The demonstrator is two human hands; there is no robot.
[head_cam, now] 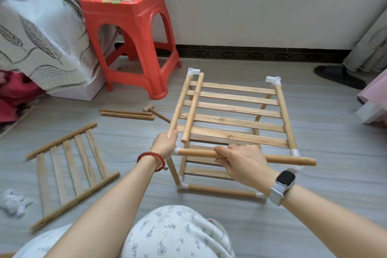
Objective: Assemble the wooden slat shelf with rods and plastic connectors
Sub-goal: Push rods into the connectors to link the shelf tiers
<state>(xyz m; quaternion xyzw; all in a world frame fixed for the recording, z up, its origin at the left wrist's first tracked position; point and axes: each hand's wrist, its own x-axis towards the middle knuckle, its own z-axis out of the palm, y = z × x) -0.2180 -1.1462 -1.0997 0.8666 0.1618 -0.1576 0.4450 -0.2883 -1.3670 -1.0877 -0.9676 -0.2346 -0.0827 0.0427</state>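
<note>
Here, the half-built shelf frame (230,123) is stood on the floor (314,205) as the landmark for everything else; its upper slat panel (232,109) is carried on white plastic connectors (273,80) at the corners. Left of the frame, a spare slat panel (69,172) is laid flat; beyond it, also left of the frame, two loose rods (126,113) and a small wooden mallet (154,111) are seen, and further back a red stool (129,33). Another loose rod (192,109) is rested along the frame's top, near its left rail. At the frame's near edge, a crosswise rod (293,160) is held by the right hand (240,163), whose fingers are wrapped around it; the frame's near-left corner is gripped by the left hand (165,142). The rod's long axis is run left to right along that near edge; its left end is seated at the near-left connector (176,151), while its right end is projected past the near-right connector (294,152); that right end, judged nearer the right hand, probably needs aligning with its socket.
</note>
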